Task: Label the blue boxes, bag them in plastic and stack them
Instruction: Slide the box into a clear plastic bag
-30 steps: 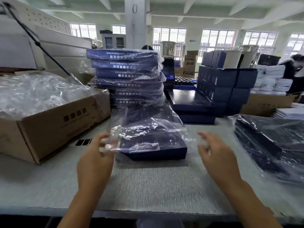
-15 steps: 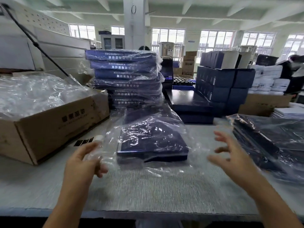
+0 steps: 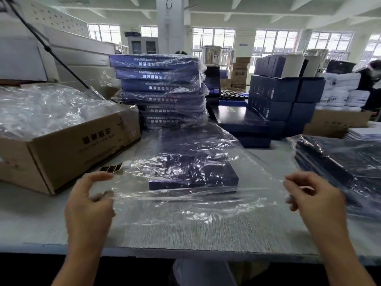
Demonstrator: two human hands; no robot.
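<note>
A person's left hand [image 3: 88, 205] and right hand [image 3: 315, 203] each pinch a side edge of the clear bag [image 3: 185, 203], now drawn wide and taut over the table [image 3: 37, 223]. Half a second earlier the right hand was spread open and the plastic lay crumpled. The blue box [image 3: 193, 176] lies flat inside the bag at mid-table, just beyond the hands. A carton [image 3: 72, 145] sits to the left, and the stack of bagged boxes [image 3: 160, 89] stands far behind.
</note>
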